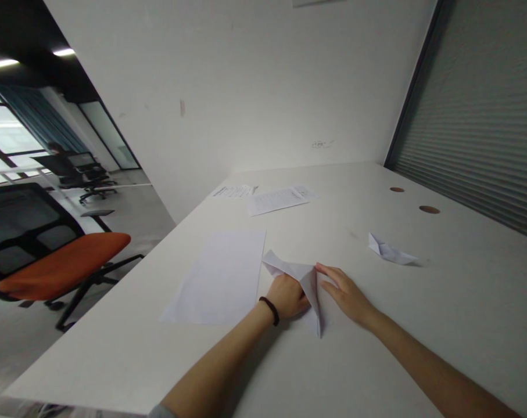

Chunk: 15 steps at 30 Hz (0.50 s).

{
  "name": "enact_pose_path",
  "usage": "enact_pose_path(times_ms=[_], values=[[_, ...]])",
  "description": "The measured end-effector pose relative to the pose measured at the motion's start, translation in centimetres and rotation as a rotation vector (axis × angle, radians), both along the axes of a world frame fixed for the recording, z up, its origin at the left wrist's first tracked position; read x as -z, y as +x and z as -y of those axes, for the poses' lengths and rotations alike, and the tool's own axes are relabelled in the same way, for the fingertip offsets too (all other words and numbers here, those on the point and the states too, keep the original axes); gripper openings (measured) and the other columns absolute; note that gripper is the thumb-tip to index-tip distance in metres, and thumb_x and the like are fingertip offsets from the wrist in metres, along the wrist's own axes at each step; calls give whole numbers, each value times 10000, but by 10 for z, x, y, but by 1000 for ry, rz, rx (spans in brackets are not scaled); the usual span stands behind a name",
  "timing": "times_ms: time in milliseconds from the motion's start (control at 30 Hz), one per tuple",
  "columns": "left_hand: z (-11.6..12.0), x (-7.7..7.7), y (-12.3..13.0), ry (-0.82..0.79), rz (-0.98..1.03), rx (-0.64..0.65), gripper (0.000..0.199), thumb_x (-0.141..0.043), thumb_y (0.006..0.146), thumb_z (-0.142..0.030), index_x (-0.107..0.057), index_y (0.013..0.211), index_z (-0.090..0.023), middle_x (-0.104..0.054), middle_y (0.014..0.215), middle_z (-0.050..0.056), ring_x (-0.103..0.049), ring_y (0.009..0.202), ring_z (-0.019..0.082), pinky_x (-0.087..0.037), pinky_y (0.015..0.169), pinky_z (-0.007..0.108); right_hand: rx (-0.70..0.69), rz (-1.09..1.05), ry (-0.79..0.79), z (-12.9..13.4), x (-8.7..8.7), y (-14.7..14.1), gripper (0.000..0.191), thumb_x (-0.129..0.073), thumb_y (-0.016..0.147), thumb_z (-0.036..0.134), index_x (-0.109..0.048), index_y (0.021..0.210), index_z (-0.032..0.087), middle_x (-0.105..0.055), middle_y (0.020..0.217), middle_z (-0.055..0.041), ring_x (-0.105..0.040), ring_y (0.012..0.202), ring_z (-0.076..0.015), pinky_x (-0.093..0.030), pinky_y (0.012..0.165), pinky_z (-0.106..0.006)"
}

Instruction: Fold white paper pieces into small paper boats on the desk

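Observation:
A folded sheet of white paper [294, 269] stands partly raised on the table, with a flap hanging down on its right. My left hand [288, 296] reaches under its fold, with curled fingers closed on the paper; the fingertips are mostly hidden. Against the right corner of that paper, my right hand [347, 295] rests its fingertips, thumb and index finger apart. A flat blank sheet [222, 278] lies left of my left hand. Off to the right of my right hand sits a small folded paper boat [390, 252].
Printed sheets [278, 201] lie at the back of the white table [354, 371]. Two round holes [429, 209] are near its right edge, beside a blind-covered window [476, 116]. An orange-seated chair [67, 264] stands left; a person [56, 150] sits far behind it.

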<state>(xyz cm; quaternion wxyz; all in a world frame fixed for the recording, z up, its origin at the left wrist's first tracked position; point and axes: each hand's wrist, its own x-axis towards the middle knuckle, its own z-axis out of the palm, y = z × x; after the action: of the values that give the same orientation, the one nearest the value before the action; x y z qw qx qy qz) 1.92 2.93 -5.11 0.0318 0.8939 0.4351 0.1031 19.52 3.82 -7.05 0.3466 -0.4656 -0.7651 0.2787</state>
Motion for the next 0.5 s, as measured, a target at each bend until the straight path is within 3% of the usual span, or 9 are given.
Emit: enact_pose_path(times_ms=[133,233,367,500], values=[[7,-3,8,86,-33,-20,292,-429,818,-295,-569,998,-111,-584,1061,131,-523,988,269,-404,859,398,-69,28,30,6,-4,-2,567,-446,797,452,-397,1278,157,-454,1281,-135,-397,1191,-235,-311,998,-435],[15,-5,16,64,-81,-69,279,-431,817,-301,-580,966,-118,-596,992,129,-554,900,267,-443,768,390,-90,118,155,12,-7,-8,667,-562,719,464,-376,1292,178,-349,1355,-134,-315,1238,-260,-290,1007,-457],[21,-9,20,30,-109,-159,285,-414,828,-350,-594,908,-144,-583,896,105,-566,706,222,-456,597,339,-50,107,280,16,-16,-11,395,-489,768,248,-520,1159,203,-520,1183,-99,-455,1115,-224,-373,957,-423],[18,-16,10,188,-62,-134,131,-512,779,-256,-585,844,-169,-555,869,72,-515,838,234,-433,684,352,73,67,335,11,-22,-2,480,-380,680,59,-539,1119,169,-602,1056,-91,-535,1014,-202,-413,920,-389]])
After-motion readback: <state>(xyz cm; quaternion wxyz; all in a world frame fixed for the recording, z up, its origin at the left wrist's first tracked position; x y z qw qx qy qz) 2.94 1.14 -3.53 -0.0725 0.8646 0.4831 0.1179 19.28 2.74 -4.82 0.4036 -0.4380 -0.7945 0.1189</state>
